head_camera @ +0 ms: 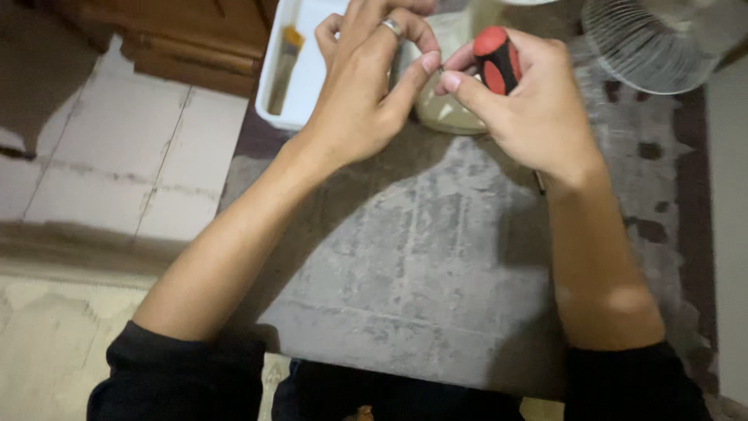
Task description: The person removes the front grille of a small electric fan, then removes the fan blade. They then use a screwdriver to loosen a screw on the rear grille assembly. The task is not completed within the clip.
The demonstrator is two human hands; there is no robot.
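Floor: grey rug low in the frame, pale tiles at left.
Left hand: pinches something tiny, top middle; it could drop.
Right hand: wraps the red screwdriver; it might slip.
Far: white tray, fan grille.

Screwdriver: only the red-and-black handle showed — the shaft lay behind the right hand.
Pale object: mostly covered by both hands; its kind could not be told.
Pinched piece: too small to make out between the left hand and right thumb.
White tray: cut off at the top edge.
Fan grille: cropped by the top edge — blurred.
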